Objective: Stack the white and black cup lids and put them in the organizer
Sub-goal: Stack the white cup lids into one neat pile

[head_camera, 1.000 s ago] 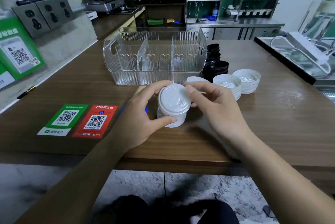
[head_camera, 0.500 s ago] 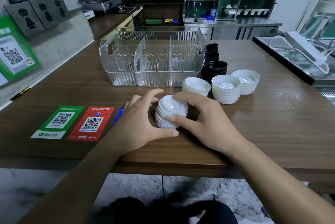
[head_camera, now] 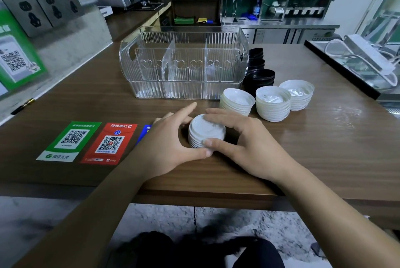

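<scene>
- Both of your hands hold the stack of white lids [head_camera: 206, 132] at the frame's centre: your left hand [head_camera: 171, 148] curls round its left side, thumb against the lower front edge, index finger lifted and pointing up-frame; your right hand [head_camera: 249, 144] wraps the right side, thumb on the front edge, fingers lying over the top lid.
- That stack sits dome-up on the wooden counter [head_camera: 313, 150], near its front edge.
- Just up and right of it stand three more white lid stacks [head_camera: 273, 103] in a row, all turned hollow side up, close together.
- Behind those, black lid stacks [head_camera: 258, 72] stand against the right end of the clear organizer [head_camera: 184, 64].
- This organizer, ribbed with heart cut-outs and dividers, stands at centre-top of the counter; its compartments look unfilled.
- At the left of the frame, a green QR sticker [head_camera: 69, 141] and a red QR sticker [head_camera: 110, 143] lie flat on the counter, with a blue one [head_camera: 145, 133] partly hidden by your left hand.
- A pen [head_camera: 22, 106] lies at the far left edge, below the wall sockets [head_camera: 45, 9].
</scene>
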### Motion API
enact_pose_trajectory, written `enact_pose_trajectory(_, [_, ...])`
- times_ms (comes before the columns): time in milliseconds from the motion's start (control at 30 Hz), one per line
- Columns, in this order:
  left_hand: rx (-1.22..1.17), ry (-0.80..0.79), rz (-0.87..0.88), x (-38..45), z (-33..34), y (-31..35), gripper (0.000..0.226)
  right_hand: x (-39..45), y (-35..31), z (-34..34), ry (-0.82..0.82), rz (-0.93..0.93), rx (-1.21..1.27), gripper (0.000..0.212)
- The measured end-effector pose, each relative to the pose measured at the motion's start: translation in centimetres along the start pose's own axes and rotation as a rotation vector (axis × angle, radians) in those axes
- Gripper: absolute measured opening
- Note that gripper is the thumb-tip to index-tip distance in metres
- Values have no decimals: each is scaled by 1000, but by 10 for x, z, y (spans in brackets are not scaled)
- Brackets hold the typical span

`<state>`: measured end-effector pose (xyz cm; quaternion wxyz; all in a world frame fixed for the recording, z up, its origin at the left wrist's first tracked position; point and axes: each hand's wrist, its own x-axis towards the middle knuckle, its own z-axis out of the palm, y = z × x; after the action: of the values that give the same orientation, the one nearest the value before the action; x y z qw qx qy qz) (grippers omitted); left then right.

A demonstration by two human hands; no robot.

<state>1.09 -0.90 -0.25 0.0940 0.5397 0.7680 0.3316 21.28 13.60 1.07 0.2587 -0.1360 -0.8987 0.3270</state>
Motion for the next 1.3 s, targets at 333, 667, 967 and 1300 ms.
enact_pose_trajectory(333, [-78,-65,15,2,1,-9,123,3,5,2,33,94,147,62])
enact_pose_trajectory(667, [-112,-40,41,2,-2,0,124,3,-4,9,85,86,14,56])
enact_pose_trajectory(967, [-174,-82,27,7,-3,-7,127,7,5,0,-48,82,50,64])
enact_pose_trajectory(1300, [-159,-84,108,7,-4,-1,80,5,7,3,-55,57,2,68])
